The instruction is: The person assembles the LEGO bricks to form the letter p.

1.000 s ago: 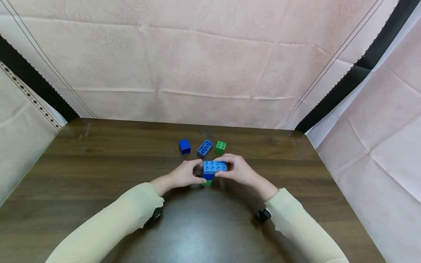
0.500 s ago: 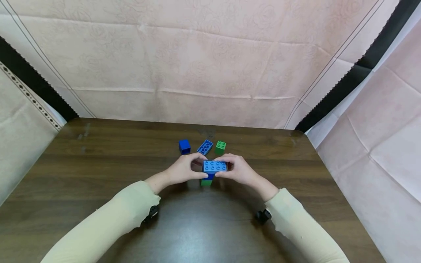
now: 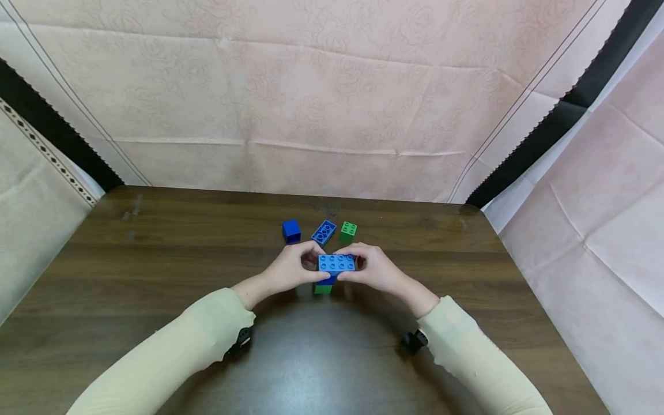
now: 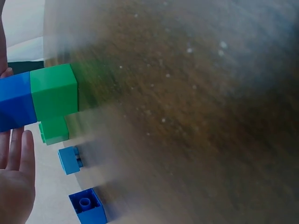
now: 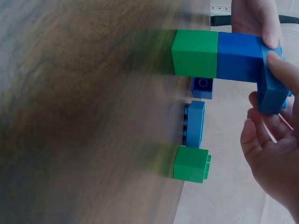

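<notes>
A light-blue eight-stud toy brick [image 3: 336, 264] lies across the top of a dark-blue brick [image 5: 239, 56], which sits on a green brick [image 3: 323, 289] standing on the table. The light-blue one overhangs to the right. My left hand [image 3: 282, 270] pinches its left end, thumb in front and fingers behind. From the other side my right hand [image 3: 376, 268] grips the overhanging right end between thumb and fingers. In the left wrist view the light-blue brick is out of frame; the dark-blue and green bricks show with part of my left hand [image 4: 16, 186].
Behind the stack lie a loose dark-blue brick [image 3: 291, 231], a blue eight-stud brick [image 3: 324, 233] on its side, and a small green brick [image 3: 348, 232]. The brown wooden table [image 3: 181, 253] ends at a pale cloth backdrop [image 3: 311, 115].
My left hand has shifted its fingers up and back, uncovering more of the lower green brick. The top light-blue brick has moved slightly left. My right hand keeps its hold.
</notes>
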### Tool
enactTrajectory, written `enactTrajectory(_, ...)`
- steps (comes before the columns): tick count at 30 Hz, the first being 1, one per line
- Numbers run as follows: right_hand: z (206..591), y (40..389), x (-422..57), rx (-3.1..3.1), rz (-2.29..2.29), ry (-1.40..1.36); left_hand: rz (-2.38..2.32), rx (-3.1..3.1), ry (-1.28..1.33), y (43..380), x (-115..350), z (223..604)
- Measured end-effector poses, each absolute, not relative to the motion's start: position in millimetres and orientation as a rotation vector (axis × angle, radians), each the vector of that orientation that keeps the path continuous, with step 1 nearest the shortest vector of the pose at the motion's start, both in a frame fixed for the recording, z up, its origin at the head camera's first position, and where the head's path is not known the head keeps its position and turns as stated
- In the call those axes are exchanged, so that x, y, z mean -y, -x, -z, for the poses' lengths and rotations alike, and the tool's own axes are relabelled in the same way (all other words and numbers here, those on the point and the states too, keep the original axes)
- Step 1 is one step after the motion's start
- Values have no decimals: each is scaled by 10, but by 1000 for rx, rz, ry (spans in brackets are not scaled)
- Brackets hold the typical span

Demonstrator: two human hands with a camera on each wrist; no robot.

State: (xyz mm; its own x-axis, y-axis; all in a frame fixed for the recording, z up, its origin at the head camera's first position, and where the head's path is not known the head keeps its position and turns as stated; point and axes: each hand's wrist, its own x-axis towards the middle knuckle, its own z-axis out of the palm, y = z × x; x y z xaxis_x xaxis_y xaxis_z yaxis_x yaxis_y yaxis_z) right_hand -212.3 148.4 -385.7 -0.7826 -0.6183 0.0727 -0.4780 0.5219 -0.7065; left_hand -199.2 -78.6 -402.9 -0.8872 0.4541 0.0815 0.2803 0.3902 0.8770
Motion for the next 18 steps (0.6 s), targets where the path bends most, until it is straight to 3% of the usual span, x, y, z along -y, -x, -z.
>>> enactTrajectory(18,3843,2368,-1877,-2562,1129,752,-1554,-2440,-615,2003,783,4072)
